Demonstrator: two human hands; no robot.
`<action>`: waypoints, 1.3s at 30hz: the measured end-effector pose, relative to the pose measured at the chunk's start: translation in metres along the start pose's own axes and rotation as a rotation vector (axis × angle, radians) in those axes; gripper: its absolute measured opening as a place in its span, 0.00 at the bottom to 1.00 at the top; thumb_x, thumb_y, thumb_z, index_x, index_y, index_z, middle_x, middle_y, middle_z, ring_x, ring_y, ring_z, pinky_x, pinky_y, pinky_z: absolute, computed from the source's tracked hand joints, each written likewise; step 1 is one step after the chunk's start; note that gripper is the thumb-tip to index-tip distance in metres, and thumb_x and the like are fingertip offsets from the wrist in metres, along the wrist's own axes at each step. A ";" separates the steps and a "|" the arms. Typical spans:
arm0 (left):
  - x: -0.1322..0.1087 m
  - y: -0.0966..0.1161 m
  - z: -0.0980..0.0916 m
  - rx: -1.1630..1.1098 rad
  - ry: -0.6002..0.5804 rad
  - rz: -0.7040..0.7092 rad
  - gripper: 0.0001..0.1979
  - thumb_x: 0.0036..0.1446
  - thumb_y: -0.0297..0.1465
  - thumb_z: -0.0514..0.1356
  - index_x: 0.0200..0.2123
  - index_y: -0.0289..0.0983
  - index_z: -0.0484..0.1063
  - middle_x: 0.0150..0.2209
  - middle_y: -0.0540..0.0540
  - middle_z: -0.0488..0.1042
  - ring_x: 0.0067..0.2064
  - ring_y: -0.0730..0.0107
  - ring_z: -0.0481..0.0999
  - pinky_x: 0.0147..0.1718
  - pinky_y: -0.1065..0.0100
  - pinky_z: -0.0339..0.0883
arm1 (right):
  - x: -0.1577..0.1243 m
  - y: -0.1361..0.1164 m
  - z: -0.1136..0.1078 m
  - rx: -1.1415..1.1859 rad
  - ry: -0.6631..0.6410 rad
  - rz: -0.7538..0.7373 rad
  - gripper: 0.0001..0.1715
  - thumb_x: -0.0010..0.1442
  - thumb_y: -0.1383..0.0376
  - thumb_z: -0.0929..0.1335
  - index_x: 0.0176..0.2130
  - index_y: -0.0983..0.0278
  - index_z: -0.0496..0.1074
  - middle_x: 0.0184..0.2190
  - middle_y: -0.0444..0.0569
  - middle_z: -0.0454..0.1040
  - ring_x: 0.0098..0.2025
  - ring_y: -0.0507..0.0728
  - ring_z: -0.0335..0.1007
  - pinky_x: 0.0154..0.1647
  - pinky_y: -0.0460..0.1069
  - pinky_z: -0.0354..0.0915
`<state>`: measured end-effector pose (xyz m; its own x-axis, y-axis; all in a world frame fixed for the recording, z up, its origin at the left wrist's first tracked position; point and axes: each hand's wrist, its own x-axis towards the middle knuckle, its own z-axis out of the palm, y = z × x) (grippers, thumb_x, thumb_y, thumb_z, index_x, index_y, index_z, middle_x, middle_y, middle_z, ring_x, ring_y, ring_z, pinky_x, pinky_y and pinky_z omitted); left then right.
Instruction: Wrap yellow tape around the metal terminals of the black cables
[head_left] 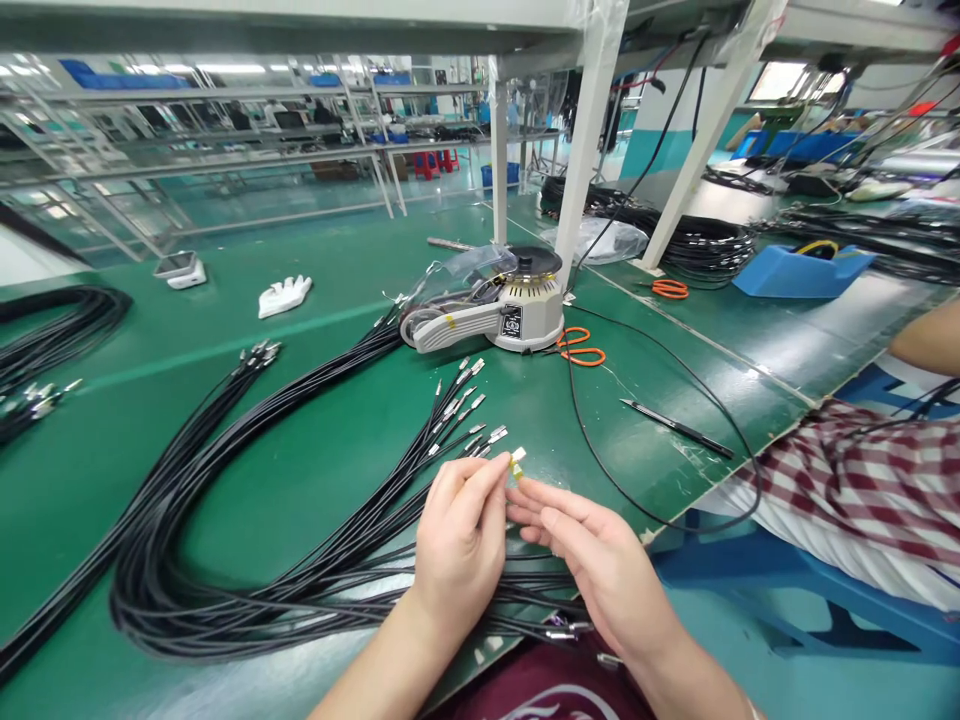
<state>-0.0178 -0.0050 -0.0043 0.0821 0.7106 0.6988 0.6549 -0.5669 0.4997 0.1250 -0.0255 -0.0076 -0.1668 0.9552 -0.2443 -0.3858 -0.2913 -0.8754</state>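
Note:
My left hand (461,525) is closed in a pinch around the end of a black cable, most of which the fingers hide. A pale connector tip with a bit of yellow tape (517,468) sticks out beyond the fingertips. Right beside it is my right hand (592,550), fingers stretched out and thumb apart, the index fingertip at the yellow tape. Whether that fingertip presses on the tape I cannot tell. Under and left of both hands lies a curved bundle of black cables (292,590), its metal connector ends (465,405) fanned out just past my left hand.
A round tape dispenser (525,312) stands on the green table, with orange-handled scissors (583,347) beside it. A black craft knife (679,428) lies to the right. A white glove (285,296) and another cable bundle (60,320) are at left. A person in checked clothing (862,490) sits at right.

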 end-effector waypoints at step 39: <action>0.016 0.010 -0.010 -0.517 -0.330 -0.865 0.11 0.55 0.38 0.57 0.27 0.36 0.67 0.19 0.55 0.65 0.20 0.75 0.68 0.24 0.71 0.61 | 0.021 -0.010 0.019 -0.273 0.182 -0.161 0.11 0.52 0.59 0.70 0.29 0.66 0.73 0.25 0.45 0.74 0.27 0.52 0.68 0.32 0.48 0.66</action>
<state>-0.0173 -0.0039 0.0170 -0.0085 0.9909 -0.1341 0.1950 0.1332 0.9717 0.1078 -0.0038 0.0037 0.0506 0.9884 -0.1430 -0.1337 -0.1352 -0.9818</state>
